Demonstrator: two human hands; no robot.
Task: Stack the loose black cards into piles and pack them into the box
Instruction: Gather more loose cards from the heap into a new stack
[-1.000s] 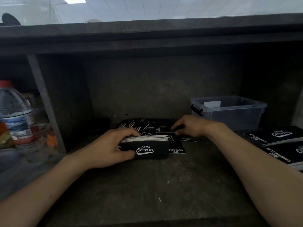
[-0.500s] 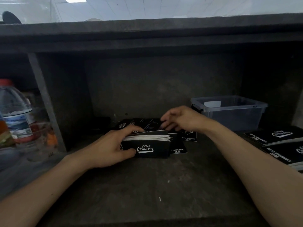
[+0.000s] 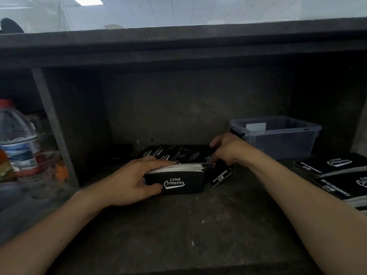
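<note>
Stacking is under way: the left hand [image 3: 127, 181] grips the pile [image 3: 178, 176], and the right hand [image 3: 230, 150] pinches a loose card [image 3: 221, 175] at the pile's three o'clock. Next, that card needs squaring on top.

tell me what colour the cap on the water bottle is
The bottle cap is red; head view shows it.

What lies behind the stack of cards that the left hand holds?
Loose black cards lie spread on the shelf behind the stack, gripped by the left hand. The stack and the right hand cover some, so their number cannot be told.
</note>
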